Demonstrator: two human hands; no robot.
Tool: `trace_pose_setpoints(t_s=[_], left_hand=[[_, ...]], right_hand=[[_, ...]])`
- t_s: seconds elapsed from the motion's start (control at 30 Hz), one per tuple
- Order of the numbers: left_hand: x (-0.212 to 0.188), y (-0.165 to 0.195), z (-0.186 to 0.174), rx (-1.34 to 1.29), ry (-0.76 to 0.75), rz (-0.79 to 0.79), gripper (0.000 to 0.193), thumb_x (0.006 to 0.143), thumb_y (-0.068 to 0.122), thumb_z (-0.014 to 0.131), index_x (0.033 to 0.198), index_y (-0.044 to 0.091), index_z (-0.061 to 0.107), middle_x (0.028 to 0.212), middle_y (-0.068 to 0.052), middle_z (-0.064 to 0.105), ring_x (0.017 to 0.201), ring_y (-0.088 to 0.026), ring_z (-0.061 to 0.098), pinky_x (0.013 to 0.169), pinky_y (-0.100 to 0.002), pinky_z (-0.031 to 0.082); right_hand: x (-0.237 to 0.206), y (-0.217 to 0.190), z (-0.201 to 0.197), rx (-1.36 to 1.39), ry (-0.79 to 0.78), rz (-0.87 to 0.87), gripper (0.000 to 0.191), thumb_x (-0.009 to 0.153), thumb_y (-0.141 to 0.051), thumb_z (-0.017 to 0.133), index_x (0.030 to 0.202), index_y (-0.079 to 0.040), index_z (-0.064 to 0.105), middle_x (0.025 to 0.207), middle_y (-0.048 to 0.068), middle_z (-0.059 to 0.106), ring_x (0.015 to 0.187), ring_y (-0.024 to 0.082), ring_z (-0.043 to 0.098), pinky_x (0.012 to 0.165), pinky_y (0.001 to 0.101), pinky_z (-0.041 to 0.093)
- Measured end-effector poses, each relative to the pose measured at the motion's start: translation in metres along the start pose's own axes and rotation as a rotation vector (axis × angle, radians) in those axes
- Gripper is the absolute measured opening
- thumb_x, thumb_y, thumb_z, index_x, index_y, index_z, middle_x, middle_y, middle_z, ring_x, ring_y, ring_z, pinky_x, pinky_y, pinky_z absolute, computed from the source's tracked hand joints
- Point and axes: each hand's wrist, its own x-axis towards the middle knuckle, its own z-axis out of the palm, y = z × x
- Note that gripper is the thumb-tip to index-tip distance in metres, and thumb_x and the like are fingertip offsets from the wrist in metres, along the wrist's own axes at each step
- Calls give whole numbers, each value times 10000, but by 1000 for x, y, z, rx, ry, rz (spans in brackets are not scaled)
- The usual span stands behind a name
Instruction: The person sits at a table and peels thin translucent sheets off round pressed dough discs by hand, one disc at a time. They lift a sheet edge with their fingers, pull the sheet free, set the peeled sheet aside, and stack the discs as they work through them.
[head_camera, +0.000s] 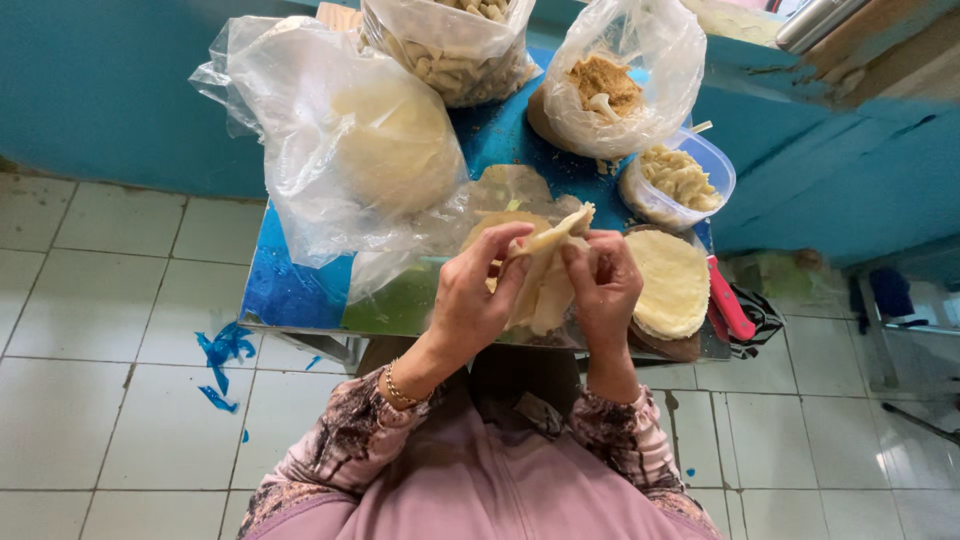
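Note:
My left hand (470, 300) and my right hand (603, 290) hold one pale, thin dough wrapper (545, 275) between them, folded upward into a long shape. The fingertips of both hands pinch its top edge. What is inside the fold is hidden. Both hands hover over the near edge of a small blue table (290, 290). A stack of round wrappers (668, 282) lies just right of my right hand.
On the table stand a plastic bag with a big dough lump (385, 150), a bag of folded pieces (455, 50), a bag with brownish filling (605, 85), and a tub of folded pieces (680, 178). A red-handled tool (730, 310) lies at the right edge. Tiled floor surrounds the table.

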Motion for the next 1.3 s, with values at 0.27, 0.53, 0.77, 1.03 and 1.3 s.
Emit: trace_pose_setpoints(t_s=[0.27,0.53,0.77,1.03,1.3], left_hand=[[-19,-10,8,-33,46,41,304,984,32,706,1274,99,643,1018,-74,730,868,-155,733,751,-271,589],[-15,-40,-5,-186,-162,-193,426,912,141,745,1292,6,606,1069,-80,703,955,-112,667,838,-278,543],[-3,-58,5,-308,-165,-412,280,1003,177,692,1218,-1,719,1001,-133,770,888,-102,688,779,-276,553],[-5,-7,10,98,29,199,318,971,24,639,1289,5,653,1106,-181,703,932,-314,733,811,-353,582],[1,3,2,104,111,193,271,1007,5,634,1277,21,654,1119,-158,708,966,-312,748,815,-352,603]], right_hand=[[-4,9,1,217,-93,70,239,946,-46,743,1110,-66,570,981,-43,629,881,27,593,778,193,503],[-15,24,15,54,-140,95,142,955,-50,765,1010,-58,634,866,-61,605,784,13,524,677,188,445],[-17,15,21,-43,-21,-17,119,1006,-90,743,1023,-55,631,957,-40,595,844,25,522,748,192,458],[-2,-23,26,139,-120,-143,399,849,-103,820,1073,-27,498,1094,-4,511,1001,75,540,882,230,486],[-1,-3,17,164,84,-40,182,989,-8,732,929,-19,560,1117,65,640,892,91,545,774,240,471]])
